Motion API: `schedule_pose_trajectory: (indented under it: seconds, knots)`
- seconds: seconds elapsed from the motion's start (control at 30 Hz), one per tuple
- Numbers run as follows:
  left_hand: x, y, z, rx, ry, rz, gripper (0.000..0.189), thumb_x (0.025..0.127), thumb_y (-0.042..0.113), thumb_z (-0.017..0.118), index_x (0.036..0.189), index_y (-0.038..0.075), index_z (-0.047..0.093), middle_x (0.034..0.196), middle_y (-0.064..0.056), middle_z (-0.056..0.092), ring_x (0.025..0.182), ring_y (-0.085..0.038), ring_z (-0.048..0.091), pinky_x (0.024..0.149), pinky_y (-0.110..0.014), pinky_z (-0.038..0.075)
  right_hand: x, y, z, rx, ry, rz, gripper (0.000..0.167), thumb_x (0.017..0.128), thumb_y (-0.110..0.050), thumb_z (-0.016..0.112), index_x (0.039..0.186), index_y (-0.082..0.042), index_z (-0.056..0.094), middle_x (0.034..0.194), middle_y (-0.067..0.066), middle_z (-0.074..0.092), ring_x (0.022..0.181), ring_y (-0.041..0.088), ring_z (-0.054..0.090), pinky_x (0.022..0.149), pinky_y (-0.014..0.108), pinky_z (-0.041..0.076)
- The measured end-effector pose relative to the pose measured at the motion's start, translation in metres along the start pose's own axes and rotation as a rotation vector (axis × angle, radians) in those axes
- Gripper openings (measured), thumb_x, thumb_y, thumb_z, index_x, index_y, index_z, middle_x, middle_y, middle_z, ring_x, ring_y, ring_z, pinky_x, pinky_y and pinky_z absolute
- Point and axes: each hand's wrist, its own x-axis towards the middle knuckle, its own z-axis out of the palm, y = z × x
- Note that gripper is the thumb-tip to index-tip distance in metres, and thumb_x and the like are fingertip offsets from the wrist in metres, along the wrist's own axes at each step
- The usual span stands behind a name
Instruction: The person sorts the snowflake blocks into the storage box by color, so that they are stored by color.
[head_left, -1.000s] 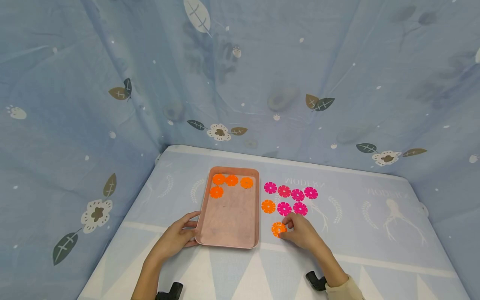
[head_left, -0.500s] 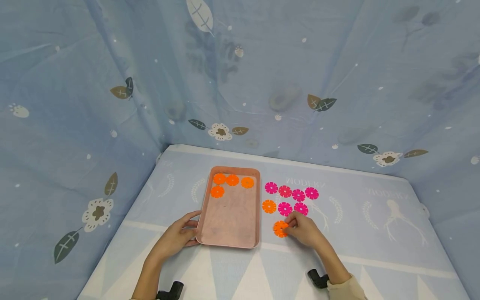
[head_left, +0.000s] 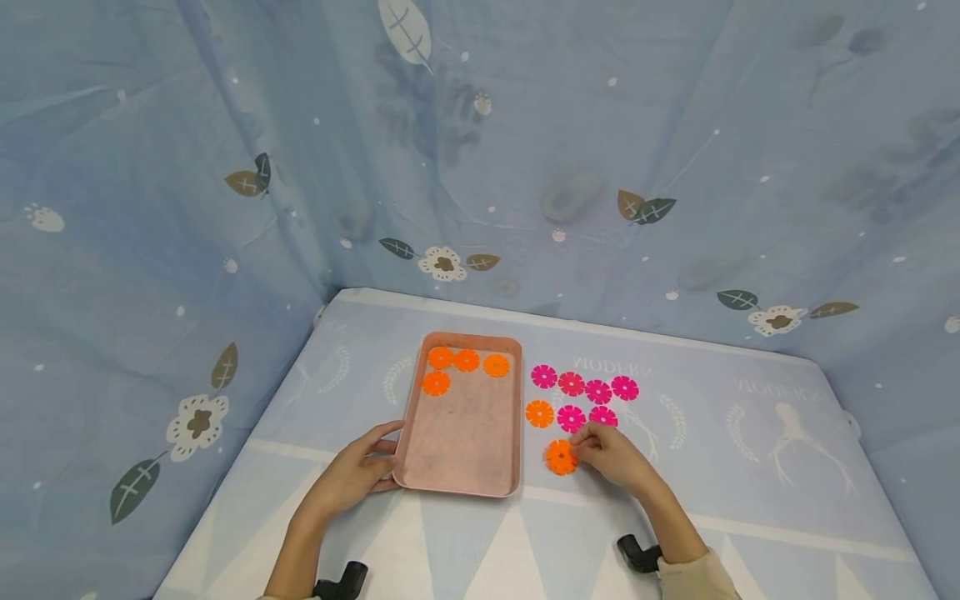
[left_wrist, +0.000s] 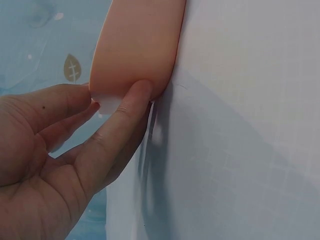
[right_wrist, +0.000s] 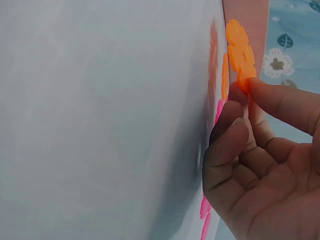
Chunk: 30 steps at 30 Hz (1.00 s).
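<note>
My right hand (head_left: 611,456) pinches an orange notched plastic disc (head_left: 560,457), flower-shaped, between thumb and fingertips, right of the tray. In the right wrist view this orange disc (right_wrist: 240,50) is seen at a slant, its near edge between the fingertips. A shallow pink tray (head_left: 459,437) lies left of it; several orange discs (head_left: 437,383) sit at its far end. My left hand (head_left: 352,473) is at the tray's near left corner. In the left wrist view its fingertips touch the tray's outer wall (left_wrist: 135,50); part of the fingers is hidden behind the tray.
One loose orange disc (head_left: 539,413) lies by the tray's right side. Several pink discs (head_left: 572,418) lie beyond my right hand, one partly covered by it. A patterned cloth covers the table (head_left: 720,467). Blue printed curtains (head_left: 525,125) hang behind and at the sides.
The orange disc in my right hand has changed its tilt, and the thumb and fingers have shifted slightly on it. My left hand stays at the tray corner. The head view has drifted a little.
</note>
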Motion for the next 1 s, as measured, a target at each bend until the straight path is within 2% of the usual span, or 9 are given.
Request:
schedule_pose_trajectory:
  seconds: [0.17, 0.33, 0.53, 0.73, 1.0]
  knots:
    - [0.000, 0.000, 0.000, 0.005, 0.000, 0.002, 0.054, 0.098, -0.003, 0.056, 0.150, 0.004, 0.042, 0.130, -0.027, 0.053, 0.105, -0.035, 0.065, 0.078, -0.037, 0.060, 0.004, -0.007, -0.003, 0.057, -0.025, -0.012, 0.008, 0.094, -0.004, 0.065, 0.100, 0.001, 0.062, 0.080, 0.010, 0.061, 0.066, 0.023, 0.053, 0.058, 0.029, 0.050]
    - [0.000, 0.000, 0.000, 0.005, -0.001, 0.000, 0.053, 0.098, -0.002, 0.057, 0.150, 0.005, 0.043, 0.130, -0.027, 0.054, 0.105, -0.035, 0.065, 0.078, -0.037, 0.060, 0.011, -0.016, -0.007, 0.139, -0.058, -0.068, 0.013, 0.097, -0.006, 0.064, 0.102, 0.006, 0.060, 0.083, 0.013, 0.064, 0.073, 0.027, 0.061, 0.066, 0.033, 0.058]
    - [0.000, 0.000, -0.001, -0.002, 0.003, -0.007, 0.054, 0.098, -0.001, 0.057, 0.150, 0.005, 0.043, 0.131, -0.026, 0.053, 0.105, -0.035, 0.064, 0.077, -0.038, 0.061, 0.028, -0.034, -0.008, 0.225, -0.055, -0.065, 0.016, 0.098, -0.007, 0.064, 0.105, 0.007, 0.060, 0.089, 0.015, 0.066, 0.080, 0.030, 0.067, 0.075, 0.035, 0.061]
    - [0.000, 0.000, 0.000, -0.006, 0.007, -0.011, 0.053, 0.099, -0.001, 0.058, 0.150, 0.005, 0.043, 0.130, -0.026, 0.053, 0.104, -0.034, 0.065, 0.077, -0.038, 0.061, 0.050, -0.064, -0.003, 0.276, -0.037, -0.095, 0.018, 0.099, -0.009, 0.062, 0.109, 0.006, 0.059, 0.092, 0.017, 0.066, 0.080, 0.033, 0.068, 0.080, 0.045, 0.060]
    - [0.000, 0.000, 0.000, -0.002, 0.005, -0.012, 0.053, 0.099, 0.000, 0.058, 0.149, 0.004, 0.043, 0.129, -0.026, 0.053, 0.103, -0.034, 0.065, 0.077, -0.038, 0.061, 0.080, -0.105, 0.018, 0.402, -0.020, -0.109, 0.021, 0.100, -0.005, 0.060, 0.114, 0.010, 0.058, 0.097, 0.022, 0.064, 0.094, 0.048, 0.065, 0.086, 0.050, 0.057]
